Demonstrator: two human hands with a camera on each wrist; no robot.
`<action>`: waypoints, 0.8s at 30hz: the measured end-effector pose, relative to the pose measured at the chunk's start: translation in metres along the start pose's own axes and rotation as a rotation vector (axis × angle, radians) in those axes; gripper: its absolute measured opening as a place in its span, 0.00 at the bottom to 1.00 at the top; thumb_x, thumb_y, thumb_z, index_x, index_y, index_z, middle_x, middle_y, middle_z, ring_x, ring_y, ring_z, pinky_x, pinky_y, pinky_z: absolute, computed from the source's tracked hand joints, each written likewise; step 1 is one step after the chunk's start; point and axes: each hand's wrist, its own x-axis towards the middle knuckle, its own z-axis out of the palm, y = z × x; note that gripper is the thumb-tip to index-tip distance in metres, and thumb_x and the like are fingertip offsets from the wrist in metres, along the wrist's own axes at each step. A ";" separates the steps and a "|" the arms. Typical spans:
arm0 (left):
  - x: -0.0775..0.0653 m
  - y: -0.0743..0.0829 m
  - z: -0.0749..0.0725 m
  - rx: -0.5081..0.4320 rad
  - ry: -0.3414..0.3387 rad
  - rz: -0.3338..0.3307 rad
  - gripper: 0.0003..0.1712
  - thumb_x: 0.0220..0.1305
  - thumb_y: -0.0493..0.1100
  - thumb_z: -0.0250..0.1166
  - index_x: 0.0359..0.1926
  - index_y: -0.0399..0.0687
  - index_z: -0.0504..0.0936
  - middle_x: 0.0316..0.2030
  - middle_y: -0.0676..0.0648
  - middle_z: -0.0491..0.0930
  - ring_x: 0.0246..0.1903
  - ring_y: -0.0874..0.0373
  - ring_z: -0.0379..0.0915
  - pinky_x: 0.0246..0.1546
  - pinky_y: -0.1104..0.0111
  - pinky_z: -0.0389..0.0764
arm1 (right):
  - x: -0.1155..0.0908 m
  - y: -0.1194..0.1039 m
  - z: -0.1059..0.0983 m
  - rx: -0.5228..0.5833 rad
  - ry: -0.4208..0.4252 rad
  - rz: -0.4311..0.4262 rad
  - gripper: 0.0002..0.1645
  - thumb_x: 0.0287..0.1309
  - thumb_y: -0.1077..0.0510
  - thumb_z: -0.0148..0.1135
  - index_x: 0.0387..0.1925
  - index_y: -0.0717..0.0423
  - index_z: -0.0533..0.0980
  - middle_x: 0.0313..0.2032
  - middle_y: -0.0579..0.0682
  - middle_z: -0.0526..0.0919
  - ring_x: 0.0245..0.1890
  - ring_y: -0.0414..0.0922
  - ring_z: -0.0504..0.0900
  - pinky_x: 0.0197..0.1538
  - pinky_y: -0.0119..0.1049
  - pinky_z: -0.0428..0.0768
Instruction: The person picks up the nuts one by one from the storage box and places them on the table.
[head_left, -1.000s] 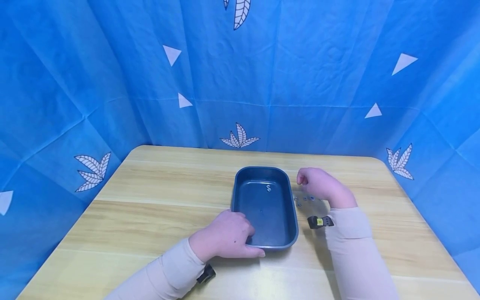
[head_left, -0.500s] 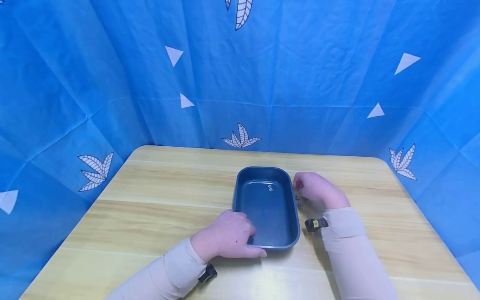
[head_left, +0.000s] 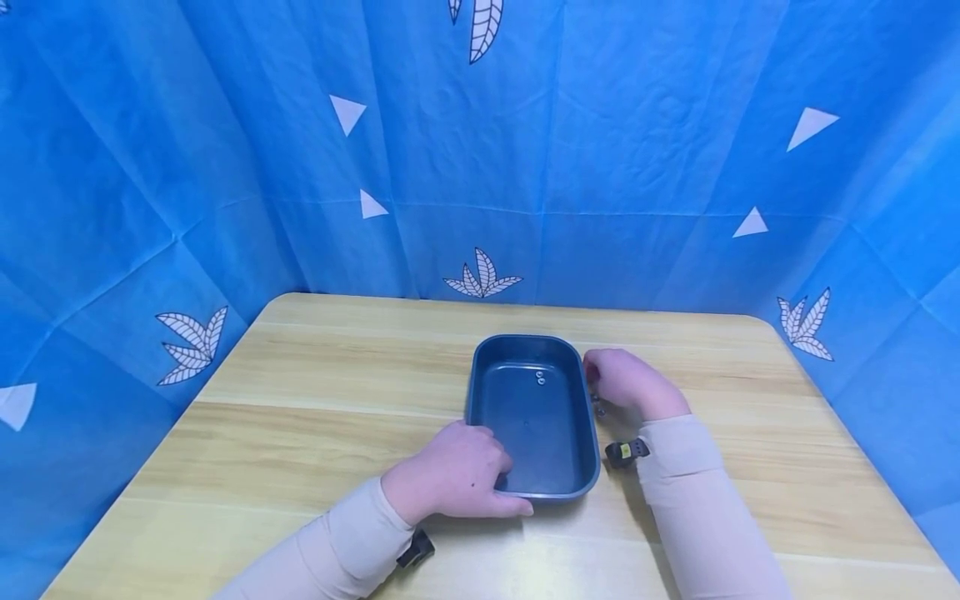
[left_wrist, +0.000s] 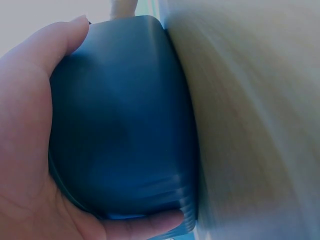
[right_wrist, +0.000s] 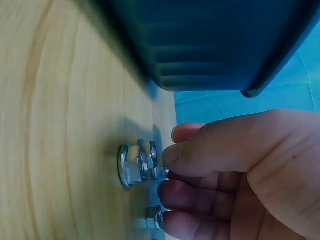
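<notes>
A dark blue rectangular tray (head_left: 528,442) stands on the table with two small metal nuts (head_left: 540,377) inside, towards its far end. My left hand (head_left: 453,471) grips its near left corner, thumb along the near wall and fingers over the left rim; the left wrist view shows the palm against the tray wall (left_wrist: 125,115). Beside the tray's far right side is my right hand (head_left: 626,383), fingers curled, fingertips right at several flanged hex nuts (right_wrist: 132,165) on the table. One nut (right_wrist: 160,173) shows at the thumb tip; I cannot tell whether it is pinched.
The light wood table (head_left: 322,375) reaches back to a blue curtain (head_left: 637,150) with leaf and triangle prints, which also rises at both sides. Two loose nuts (head_left: 598,408) show between the tray's right wall and my right hand.
My right hand has come down and left, closer to the tray's right wall, and now covers some of the loose nuts. My left hand and the tray stay in place.
</notes>
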 end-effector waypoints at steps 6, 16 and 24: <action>-0.001 0.001 0.000 0.000 -0.014 -0.008 0.35 0.60 0.81 0.52 0.19 0.60 0.75 0.14 0.61 0.66 0.22 0.63 0.63 0.24 0.68 0.64 | -0.003 0.000 -0.003 0.021 0.016 0.009 0.14 0.57 0.72 0.53 0.36 0.50 0.77 0.34 0.48 0.81 0.38 0.49 0.79 0.48 0.50 0.78; 0.000 0.002 0.001 0.020 -0.011 -0.005 0.34 0.60 0.81 0.52 0.18 0.60 0.73 0.15 0.61 0.66 0.22 0.63 0.63 0.24 0.68 0.64 | -0.008 -0.008 -0.017 0.015 0.053 -0.002 0.05 0.63 0.64 0.58 0.39 0.55 0.78 0.32 0.49 0.80 0.33 0.48 0.78 0.39 0.47 0.78; 0.000 0.001 0.001 0.008 -0.004 -0.003 0.34 0.60 0.81 0.52 0.17 0.61 0.72 0.14 0.62 0.65 0.22 0.64 0.62 0.24 0.68 0.64 | -0.016 -0.025 -0.030 0.017 0.083 -0.017 0.04 0.65 0.63 0.58 0.40 0.55 0.77 0.29 0.49 0.78 0.28 0.47 0.77 0.36 0.46 0.76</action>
